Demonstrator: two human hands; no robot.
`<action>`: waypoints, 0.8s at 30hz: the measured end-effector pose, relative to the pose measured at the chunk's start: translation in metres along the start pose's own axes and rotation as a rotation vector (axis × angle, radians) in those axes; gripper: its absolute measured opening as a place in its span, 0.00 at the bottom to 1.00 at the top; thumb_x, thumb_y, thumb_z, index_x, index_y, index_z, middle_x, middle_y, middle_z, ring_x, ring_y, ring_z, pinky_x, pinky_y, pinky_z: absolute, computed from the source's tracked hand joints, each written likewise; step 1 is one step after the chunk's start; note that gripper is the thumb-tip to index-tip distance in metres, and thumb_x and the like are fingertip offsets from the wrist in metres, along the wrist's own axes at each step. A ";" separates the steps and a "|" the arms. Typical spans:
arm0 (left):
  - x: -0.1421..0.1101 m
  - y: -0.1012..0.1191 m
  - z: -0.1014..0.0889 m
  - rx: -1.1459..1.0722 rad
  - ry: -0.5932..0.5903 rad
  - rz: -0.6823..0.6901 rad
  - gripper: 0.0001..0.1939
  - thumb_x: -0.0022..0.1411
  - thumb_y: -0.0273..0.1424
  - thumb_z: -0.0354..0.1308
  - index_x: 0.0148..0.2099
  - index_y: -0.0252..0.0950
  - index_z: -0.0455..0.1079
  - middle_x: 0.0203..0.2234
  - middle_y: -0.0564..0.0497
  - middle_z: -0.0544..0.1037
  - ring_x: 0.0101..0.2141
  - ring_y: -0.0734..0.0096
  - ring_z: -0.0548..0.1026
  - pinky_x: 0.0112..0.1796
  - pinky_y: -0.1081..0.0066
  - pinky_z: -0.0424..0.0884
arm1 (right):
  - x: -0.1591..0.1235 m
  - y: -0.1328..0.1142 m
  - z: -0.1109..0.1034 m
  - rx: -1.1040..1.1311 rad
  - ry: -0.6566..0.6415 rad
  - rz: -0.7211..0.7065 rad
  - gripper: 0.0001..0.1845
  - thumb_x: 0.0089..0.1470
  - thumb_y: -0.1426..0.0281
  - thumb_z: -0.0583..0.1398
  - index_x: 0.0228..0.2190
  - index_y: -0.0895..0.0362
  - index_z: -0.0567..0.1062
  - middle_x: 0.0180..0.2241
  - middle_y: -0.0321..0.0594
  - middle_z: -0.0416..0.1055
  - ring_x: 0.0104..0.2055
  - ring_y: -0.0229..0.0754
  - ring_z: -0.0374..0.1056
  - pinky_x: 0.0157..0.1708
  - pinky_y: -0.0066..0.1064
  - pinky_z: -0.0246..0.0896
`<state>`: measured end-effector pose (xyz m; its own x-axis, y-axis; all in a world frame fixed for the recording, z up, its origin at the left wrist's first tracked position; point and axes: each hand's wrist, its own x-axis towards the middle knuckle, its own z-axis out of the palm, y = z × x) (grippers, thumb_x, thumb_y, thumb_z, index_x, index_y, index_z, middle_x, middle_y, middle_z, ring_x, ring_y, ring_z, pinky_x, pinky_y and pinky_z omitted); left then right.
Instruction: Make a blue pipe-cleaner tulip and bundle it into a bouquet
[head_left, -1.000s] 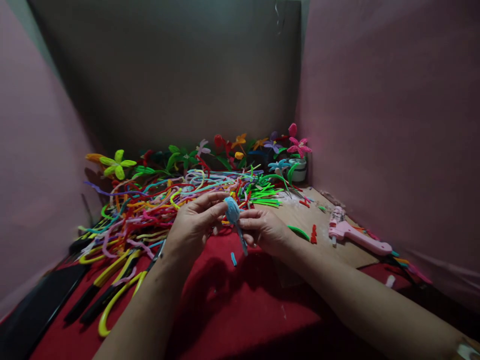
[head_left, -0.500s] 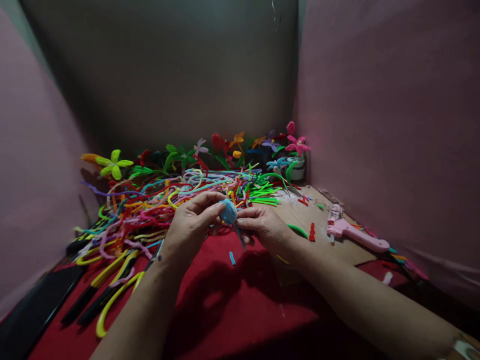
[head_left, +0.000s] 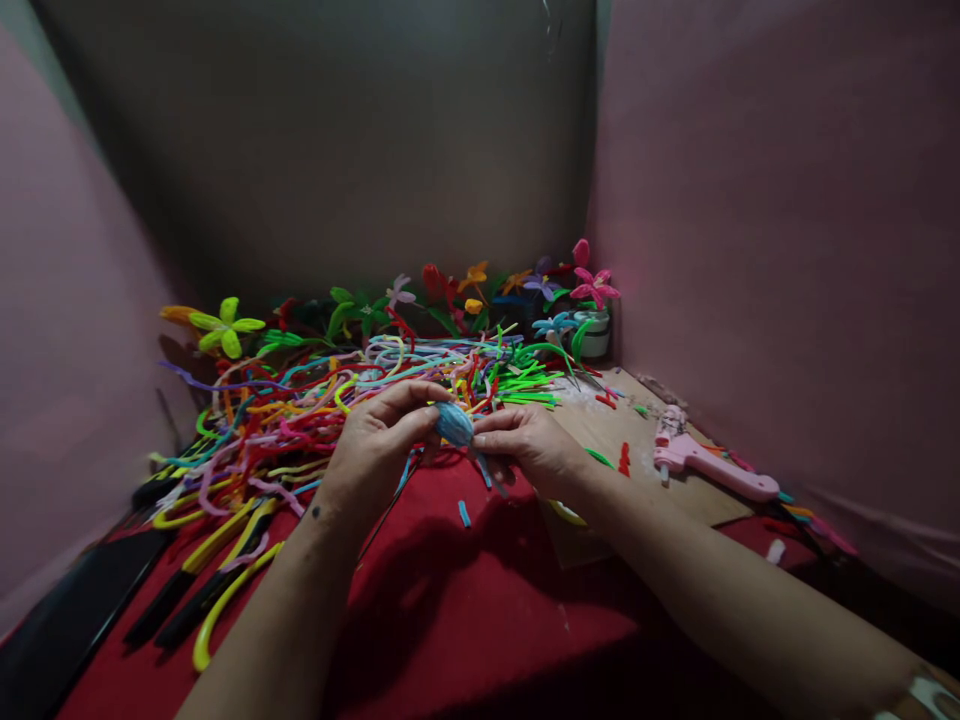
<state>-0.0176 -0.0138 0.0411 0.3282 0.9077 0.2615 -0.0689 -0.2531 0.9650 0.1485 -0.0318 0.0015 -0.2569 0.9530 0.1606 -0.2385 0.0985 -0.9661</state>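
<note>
Between my two hands is a light-blue pipe-cleaner flower bud (head_left: 454,424), oval and fuzzy, with short blue ends trailing from its lower right. My left hand (head_left: 390,425) pinches its left tip between thumb and fingers. On the other side, my right hand (head_left: 529,442) grips the base and the ends there. A small cut piece of blue pipe cleaner (head_left: 464,514) lies on the red cloth (head_left: 450,600) below. Behind my hands spreads a tangled pile of coloured pipe cleaners (head_left: 300,410).
At the left lie yellow-and-black pliers (head_left: 217,550) and a black flat object (head_left: 82,590). A pink glue gun (head_left: 712,468) rests on a brown board (head_left: 637,410) at the right. Finished pipe-cleaner flowers (head_left: 227,327) line the back, near a small white pot (head_left: 594,335).
The blue bud has tilted from nearly upright to lying more sideways between my hands. Both hands keep hold of it and have shifted only slightly.
</note>
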 end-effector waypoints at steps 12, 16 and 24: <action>0.004 -0.004 0.002 0.043 0.040 0.047 0.11 0.48 0.25 0.58 0.37 0.34 0.68 0.27 0.53 0.72 0.20 0.80 0.66 0.20 0.78 0.62 | 0.001 -0.002 -0.001 -0.211 0.071 -0.043 0.07 0.43 0.74 0.56 0.25 0.61 0.75 0.09 0.27 0.59 0.10 0.28 0.51 0.11 0.22 0.46; 0.005 -0.006 0.002 0.049 0.054 0.043 0.12 0.46 0.24 0.57 0.37 0.35 0.68 0.27 0.53 0.72 0.20 0.80 0.66 0.21 0.77 0.63 | 0.002 -0.002 0.000 -0.190 0.085 -0.027 0.07 0.41 0.75 0.56 0.25 0.62 0.74 0.09 0.27 0.59 0.10 0.28 0.51 0.11 0.21 0.45; 0.006 -0.009 -0.001 0.173 0.065 0.059 0.07 0.47 0.25 0.55 0.33 0.34 0.70 0.23 0.54 0.72 0.19 0.78 0.67 0.21 0.76 0.64 | 0.002 -0.006 0.001 -0.047 0.104 -0.113 0.10 0.38 0.76 0.58 0.29 0.58 0.71 0.11 0.23 0.59 0.09 0.27 0.49 0.09 0.20 0.44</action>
<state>-0.0157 -0.0057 0.0345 0.2667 0.9077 0.3240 0.0780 -0.3554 0.9314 0.1486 -0.0307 0.0076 -0.1321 0.9593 0.2496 -0.2156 0.2179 -0.9519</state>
